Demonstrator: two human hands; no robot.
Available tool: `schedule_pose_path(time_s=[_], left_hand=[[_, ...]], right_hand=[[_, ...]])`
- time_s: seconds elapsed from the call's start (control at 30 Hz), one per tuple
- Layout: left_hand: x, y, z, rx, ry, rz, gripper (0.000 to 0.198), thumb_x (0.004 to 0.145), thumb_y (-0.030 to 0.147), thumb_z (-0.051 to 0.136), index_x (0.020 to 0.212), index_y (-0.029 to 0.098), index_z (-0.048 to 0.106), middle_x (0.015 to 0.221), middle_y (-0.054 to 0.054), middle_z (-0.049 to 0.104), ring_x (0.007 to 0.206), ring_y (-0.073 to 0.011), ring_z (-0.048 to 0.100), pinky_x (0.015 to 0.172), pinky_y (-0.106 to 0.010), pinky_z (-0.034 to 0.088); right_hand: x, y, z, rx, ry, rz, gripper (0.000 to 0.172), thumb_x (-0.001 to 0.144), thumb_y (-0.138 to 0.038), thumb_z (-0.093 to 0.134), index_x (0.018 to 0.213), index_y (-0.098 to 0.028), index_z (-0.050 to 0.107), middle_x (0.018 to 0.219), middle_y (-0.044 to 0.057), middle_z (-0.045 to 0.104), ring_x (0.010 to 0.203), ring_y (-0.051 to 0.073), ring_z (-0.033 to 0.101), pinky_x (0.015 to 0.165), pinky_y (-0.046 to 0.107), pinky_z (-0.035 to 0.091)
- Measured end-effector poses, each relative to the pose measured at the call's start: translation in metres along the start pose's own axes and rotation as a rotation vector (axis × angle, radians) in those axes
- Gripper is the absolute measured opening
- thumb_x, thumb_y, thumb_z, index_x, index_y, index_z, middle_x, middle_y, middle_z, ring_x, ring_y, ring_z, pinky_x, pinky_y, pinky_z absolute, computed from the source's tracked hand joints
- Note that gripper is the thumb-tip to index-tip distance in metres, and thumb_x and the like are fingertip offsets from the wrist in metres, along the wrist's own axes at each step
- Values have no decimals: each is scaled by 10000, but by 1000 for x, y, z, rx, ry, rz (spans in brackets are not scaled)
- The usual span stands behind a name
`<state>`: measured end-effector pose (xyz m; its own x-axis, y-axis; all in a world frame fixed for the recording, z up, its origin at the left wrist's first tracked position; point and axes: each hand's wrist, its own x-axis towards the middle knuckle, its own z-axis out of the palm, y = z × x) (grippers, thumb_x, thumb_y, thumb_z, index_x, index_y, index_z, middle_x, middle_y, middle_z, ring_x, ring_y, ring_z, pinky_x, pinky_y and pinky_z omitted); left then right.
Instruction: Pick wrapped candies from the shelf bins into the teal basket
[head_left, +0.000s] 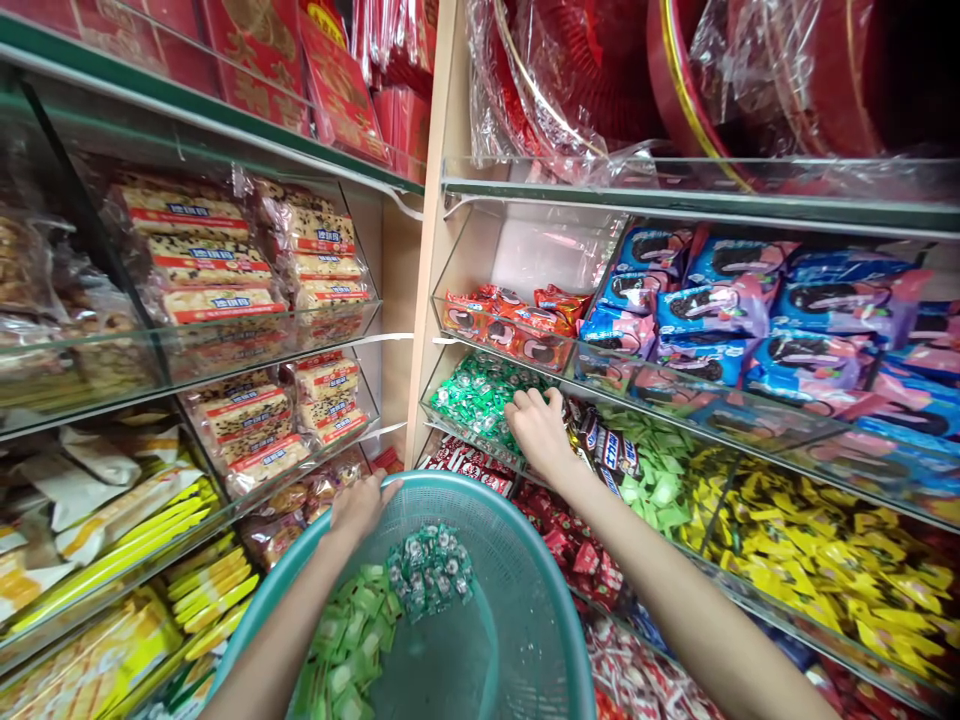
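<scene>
My left hand is closed over the far-left rim of a teal plastic basket. Inside that basket lie a heap of light-green wrapped sweets and a cluster of clear-and-green wrapped candies. My right hand reaches to the right-hand shelves, at the edge of a glass compartment of shiny green wrapped candies. Its fingers are curled down among or beside these candies; the fingertips are hidden, so what they hold cannot be made out.
Right of my right hand sit dark-wrapped bars, light-green sweets and yellow-wrapped sweets. Glass shelf edges run above, below and beside it. Blue snack packs fill the shelf above. Packaged pastry bars stand on the left shelves.
</scene>
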<state>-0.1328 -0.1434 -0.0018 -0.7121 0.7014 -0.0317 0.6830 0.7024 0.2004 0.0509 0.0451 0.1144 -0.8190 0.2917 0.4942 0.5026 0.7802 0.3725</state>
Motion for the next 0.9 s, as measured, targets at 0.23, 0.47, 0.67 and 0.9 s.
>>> schedule_pose_path(time_s=[0.23, 0.47, 0.67, 0.9], left_hand=[[-1, 4, 0, 10, -9, 6, 521, 892, 530, 215, 1115, 207, 558, 1016, -141, 680, 981, -288, 624, 826, -414, 448], [0, 7, 2, 31, -1, 30, 517, 886, 542, 212, 1091, 221, 560, 1017, -128, 679, 962, -274, 630, 807, -383, 453], [-4, 5, -2, 35, -16, -11, 527, 891, 539, 200, 1118, 220, 552, 1014, -132, 679, 975, -261, 625, 806, -364, 449], [-1, 11, -2, 47, -39, 6, 540, 890, 542, 194, 1101, 211, 564, 1000, -148, 677, 957, -279, 626, 790, -383, 448]], right_hand=[[-6, -8, -42, 335, 133, 74, 206, 891, -206, 435, 776, -177, 603, 851, 56, 560, 846, 193, 424, 766, 333, 234], [-26, -80, -10, 883, -81, -14, 86, 822, -182, 560, 758, -197, 615, 833, 14, 572, 860, 157, 476, 766, 264, 321], [-52, -120, 60, 1204, -258, 122, 101, 706, -73, 596, 679, -168, 614, 732, -8, 627, 747, 128, 550, 716, 227, 390], [-71, -122, 91, 1377, -466, 257, 108, 634, -56, 566, 618, -152, 612, 576, -39, 597, 545, 83, 506, 516, 169, 365]])
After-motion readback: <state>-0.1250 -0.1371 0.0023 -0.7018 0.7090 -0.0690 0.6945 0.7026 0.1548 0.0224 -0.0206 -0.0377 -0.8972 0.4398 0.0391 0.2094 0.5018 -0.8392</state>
